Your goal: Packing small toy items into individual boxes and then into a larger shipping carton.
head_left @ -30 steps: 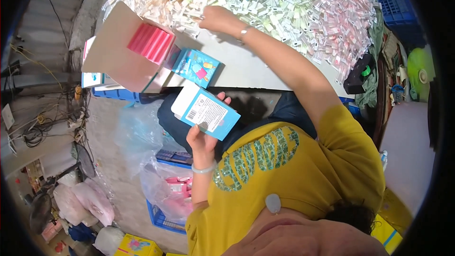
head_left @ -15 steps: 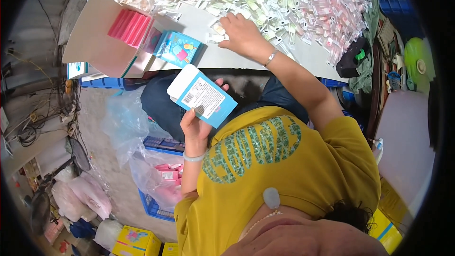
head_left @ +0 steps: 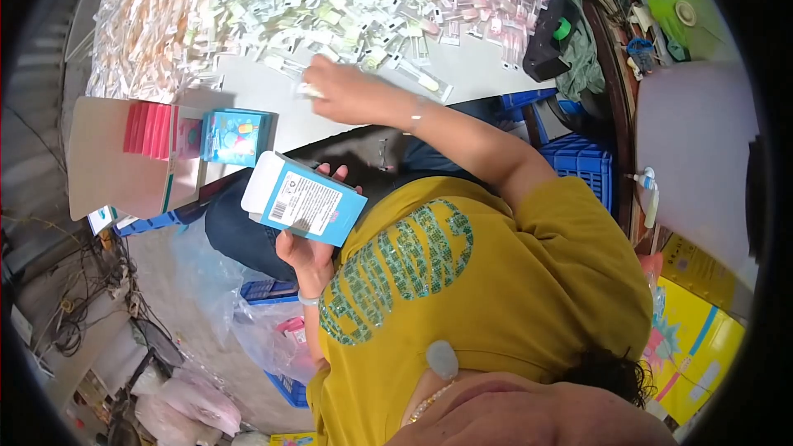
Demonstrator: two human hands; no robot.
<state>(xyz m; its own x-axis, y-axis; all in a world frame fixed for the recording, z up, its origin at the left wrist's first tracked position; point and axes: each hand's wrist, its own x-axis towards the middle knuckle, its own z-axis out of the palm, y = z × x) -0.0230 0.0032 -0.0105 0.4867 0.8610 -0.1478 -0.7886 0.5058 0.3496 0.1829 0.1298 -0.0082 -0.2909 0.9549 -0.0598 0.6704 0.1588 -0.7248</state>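
A blue box (head_left: 347,219), left of centre in the frame, is clasped in the left hand (head_left: 308,258), thumb along its lower edge, fingers along its upper edge. Its long axis slants from upper left to lower right, with a white flap (head_left: 263,177) folded out at the upper-left end. The box lies below the right hand (head_left: 343,92), so that flap is below and left of the right fingers. Those are curled nearly together over the white tabletop (head_left: 252,87), beside heaped clear packets (head_left: 347,12); blur hides whether they grip one. The box's white label (head_left: 307,202) carries a barcode (head_left: 279,211) and tiny print.
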